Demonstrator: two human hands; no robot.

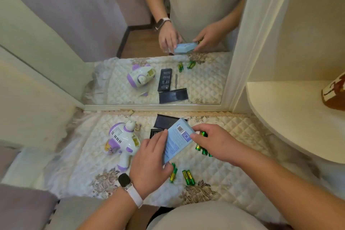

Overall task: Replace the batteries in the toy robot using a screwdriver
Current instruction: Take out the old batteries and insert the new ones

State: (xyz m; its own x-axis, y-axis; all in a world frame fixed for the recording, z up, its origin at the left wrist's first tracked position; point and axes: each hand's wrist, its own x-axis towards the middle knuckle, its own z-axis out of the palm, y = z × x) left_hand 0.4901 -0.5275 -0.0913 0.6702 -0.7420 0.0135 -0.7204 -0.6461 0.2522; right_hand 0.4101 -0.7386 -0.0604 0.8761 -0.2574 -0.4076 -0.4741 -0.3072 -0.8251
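A light blue box [177,140] with a barcode is held above the quilted cloth. My left hand [151,162] grips its lower left edge, and my right hand [214,142] pinches its right edge while also holding green batteries [202,147] under the palm. The white and purple toy robot [121,140] lies on its side to the left of my left hand. More green batteries [188,177] lie on the cloth below the box. A black screwdriver bit case [166,121] lies open behind the box, partly hidden by it.
A mirror [149,43] stands at the back of the table and reflects the scene, including a screwdriver lying by the bit case. A cream shelf [291,114] with a brown object [334,95] juts in from the right. The quilted cloth [233,136] covers the table.
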